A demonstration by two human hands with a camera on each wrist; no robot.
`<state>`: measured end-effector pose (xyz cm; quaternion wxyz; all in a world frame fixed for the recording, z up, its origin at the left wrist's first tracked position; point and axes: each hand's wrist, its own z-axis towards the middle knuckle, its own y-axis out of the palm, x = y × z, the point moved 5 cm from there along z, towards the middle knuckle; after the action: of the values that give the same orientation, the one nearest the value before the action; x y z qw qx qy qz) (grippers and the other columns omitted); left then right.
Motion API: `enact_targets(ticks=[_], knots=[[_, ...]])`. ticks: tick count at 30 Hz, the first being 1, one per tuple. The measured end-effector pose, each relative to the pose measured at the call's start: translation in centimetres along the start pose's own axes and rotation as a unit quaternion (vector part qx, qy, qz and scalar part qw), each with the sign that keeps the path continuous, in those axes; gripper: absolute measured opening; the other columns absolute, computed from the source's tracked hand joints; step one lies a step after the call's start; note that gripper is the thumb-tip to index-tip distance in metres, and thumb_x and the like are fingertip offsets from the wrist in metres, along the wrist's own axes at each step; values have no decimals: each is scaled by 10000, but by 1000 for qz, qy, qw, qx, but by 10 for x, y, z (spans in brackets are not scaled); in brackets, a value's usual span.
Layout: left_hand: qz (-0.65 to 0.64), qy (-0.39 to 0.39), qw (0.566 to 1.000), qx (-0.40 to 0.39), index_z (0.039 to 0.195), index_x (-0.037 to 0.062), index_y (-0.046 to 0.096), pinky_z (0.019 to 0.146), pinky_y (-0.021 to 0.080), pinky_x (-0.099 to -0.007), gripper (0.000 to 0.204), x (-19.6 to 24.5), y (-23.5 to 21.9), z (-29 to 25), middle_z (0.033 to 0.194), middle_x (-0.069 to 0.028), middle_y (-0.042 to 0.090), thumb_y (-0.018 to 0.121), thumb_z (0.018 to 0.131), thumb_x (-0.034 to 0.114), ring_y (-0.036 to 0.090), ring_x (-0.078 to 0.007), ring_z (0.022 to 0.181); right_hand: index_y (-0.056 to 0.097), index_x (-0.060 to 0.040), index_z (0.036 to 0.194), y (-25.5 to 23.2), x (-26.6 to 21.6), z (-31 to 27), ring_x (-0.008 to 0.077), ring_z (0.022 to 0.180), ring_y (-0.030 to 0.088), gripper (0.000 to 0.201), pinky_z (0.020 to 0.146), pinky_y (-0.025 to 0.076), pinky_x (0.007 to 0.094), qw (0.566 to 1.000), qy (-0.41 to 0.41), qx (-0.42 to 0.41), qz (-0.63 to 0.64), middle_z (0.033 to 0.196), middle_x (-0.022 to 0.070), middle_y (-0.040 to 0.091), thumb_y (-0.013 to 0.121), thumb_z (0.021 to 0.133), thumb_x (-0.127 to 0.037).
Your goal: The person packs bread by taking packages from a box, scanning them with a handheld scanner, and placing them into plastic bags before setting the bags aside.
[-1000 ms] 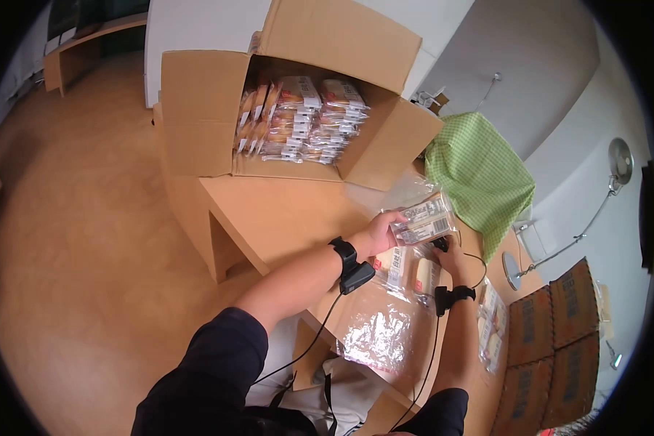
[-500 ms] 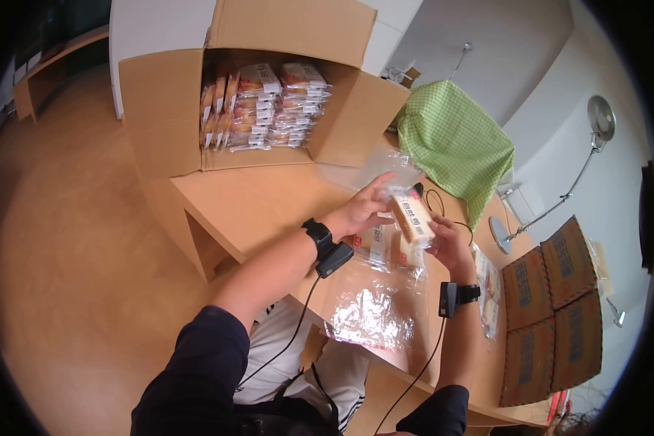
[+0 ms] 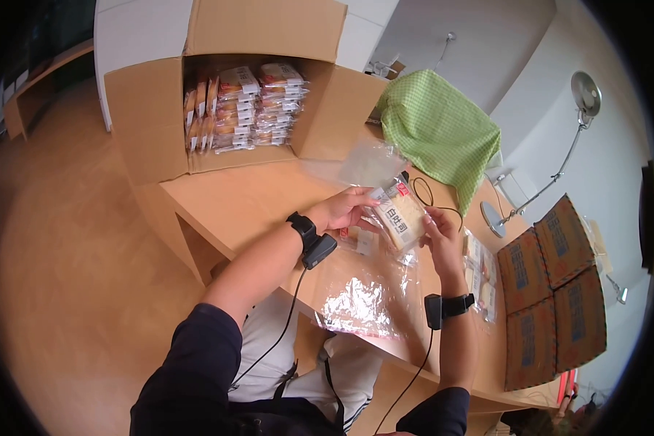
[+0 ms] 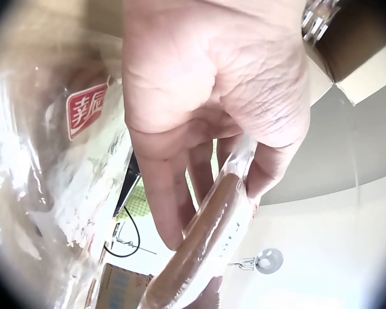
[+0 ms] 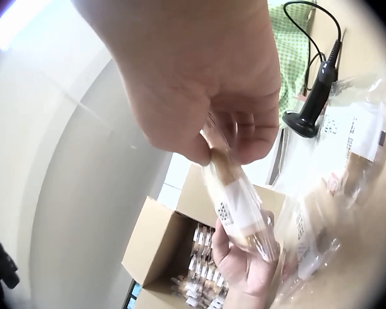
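Between my two hands is a clear-wrapped packet of sliced white bread (image 3: 402,218), its printed front facing up in the head view. My left hand (image 3: 339,208) pinches one end between thumb and fingers. The other end is pinched by my right hand (image 3: 441,236). In the left wrist view the packet (image 4: 202,238) appears edge-on under the thumb. Just below the hands, a large clear plastic bag (image 3: 360,294) lies on the table, with bread packets (image 3: 356,240) at its far end, partly hidden by the held packet.
An open cardboard box (image 3: 145,116) full of stacked bread packets (image 3: 240,109) stands at the back left. A black handheld scanner (image 5: 315,96) lies near a green checked cloth (image 3: 443,131). Rightward are more packets (image 3: 479,276), a desk lamp (image 3: 494,218) and printed brown cartons (image 3: 552,305).
The packet has been turned over from its barcode side to its front. My right hand has come from beside the scanner to grip it; the left let go briefly and holds it again.
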<state>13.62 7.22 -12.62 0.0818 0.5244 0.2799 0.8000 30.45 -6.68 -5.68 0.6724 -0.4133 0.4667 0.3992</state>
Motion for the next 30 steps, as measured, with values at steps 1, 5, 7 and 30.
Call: enact_targets(ticks=[1, 5, 7, 30], knots=[[0, -4, 1000, -1, 1283, 42, 508, 830, 579, -455, 421, 3, 0, -2, 1187, -128, 636, 558, 956, 301, 645, -270, 1060, 571, 0, 1171, -4, -2, -1, 48, 589, 512, 263, 496, 412, 205, 999, -23, 25, 2, 882, 19, 643, 609, 951, -140], [-24, -81, 993, -77, 1323, 15, 480, 815, 588, -420, 524, -8, 6, -4, 1184, -154, 637, 556, 940, 364, 657, -270, 1038, 603, -21, 1147, -13, -8, -8, 31, 556, 481, 275, 472, 339, 198, 999, 23, 40, 22, 824, 6, 644, 647, 926, -178], [-34, -93, 993, -66, 1333, 5, 473, 784, 599, -395, 558, -12, 6, -1, 1180, -165, 639, 544, 940, 395, 665, -268, 1021, 604, -22, 1157, -10, 1, -9, 30, 565, 493, 286, 477, 347, 200, 999, 42, -20, -5, 803, 8, 646, 656, 919, -171], [159, -183, 966, -88, 1141, -21, 562, 562, 567, -232, 243, 3, 99, -40, 916, -68, 656, 573, 929, 98, 652, -109, 707, 399, -50, 1388, 10, 1, -155, 255, 1090, 599, 519, 869, 506, 440, 917, 129, -147, 348, 1240, 144, 590, 490, 984, -363]])
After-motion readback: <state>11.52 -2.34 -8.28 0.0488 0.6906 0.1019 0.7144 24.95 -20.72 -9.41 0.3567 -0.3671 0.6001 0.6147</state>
